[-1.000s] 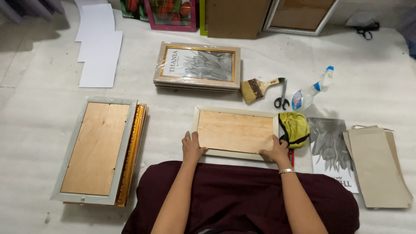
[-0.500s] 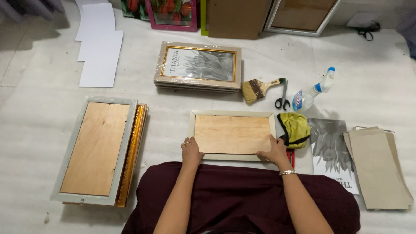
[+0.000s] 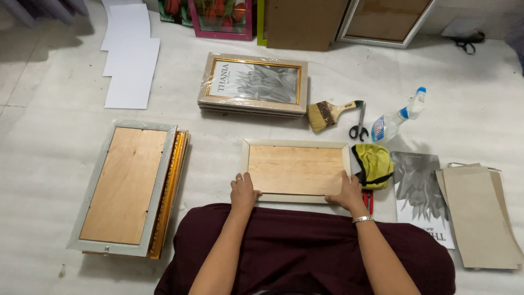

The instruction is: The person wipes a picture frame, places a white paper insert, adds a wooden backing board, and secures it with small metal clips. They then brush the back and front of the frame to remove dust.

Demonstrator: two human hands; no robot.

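A picture frame (image 3: 295, 169) lies face down on the white floor covering, its wooden backing board up, just beyond my lap. My left hand (image 3: 243, 190) rests on its near left corner, fingers flat on the frame edge. At the near right corner, my right hand (image 3: 346, 192) presses on the frame and board; a bracelet sits on that wrist. Both hands lie on the frame without lifting it.
A yellow cloth (image 3: 373, 165) lies right of the frame, with a print (image 3: 420, 188) and brown boards (image 3: 480, 216) beyond. Brush (image 3: 329, 112), scissors (image 3: 359, 127) and spray bottle (image 3: 396, 117) lie behind. Stacked frames (image 3: 131, 186) sit left; wrapped frames (image 3: 254, 84) behind.
The frame has slid slightly away from me and left, out from against the yellow cloth; both hands stayed on its near corners.
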